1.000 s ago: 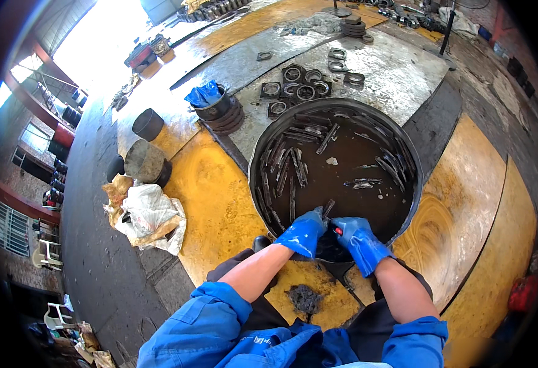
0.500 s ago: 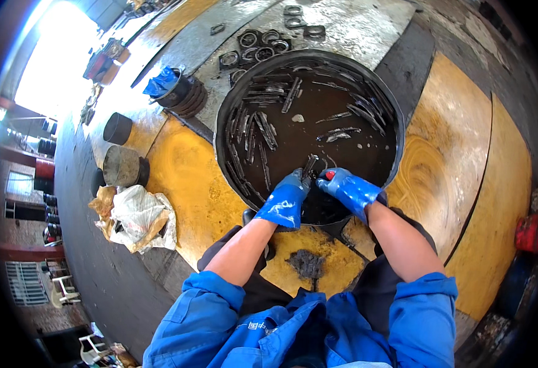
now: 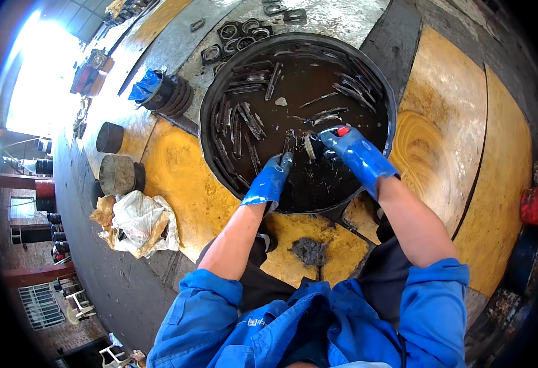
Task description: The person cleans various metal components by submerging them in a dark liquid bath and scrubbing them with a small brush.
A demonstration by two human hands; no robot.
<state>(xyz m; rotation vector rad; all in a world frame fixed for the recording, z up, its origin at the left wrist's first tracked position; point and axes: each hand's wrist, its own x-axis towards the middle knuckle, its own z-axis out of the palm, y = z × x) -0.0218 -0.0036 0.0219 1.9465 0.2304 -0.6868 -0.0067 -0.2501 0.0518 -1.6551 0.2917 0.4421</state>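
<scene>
Near the frame's centre, over the round tub [image 3: 394, 110], a dark strip [image 3: 287, 145] points up-frame from the left hand [image 3: 271, 179], whose fingers pinch it; rightward, apart from the strip, the right hand [image 3: 351, 148] curls around a red-ended tool [image 3: 342, 131].

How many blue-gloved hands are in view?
2: the left hand over the near part of the round tub, and the right hand to its right, also over the tub. Neither is fully hidden.
</scene>
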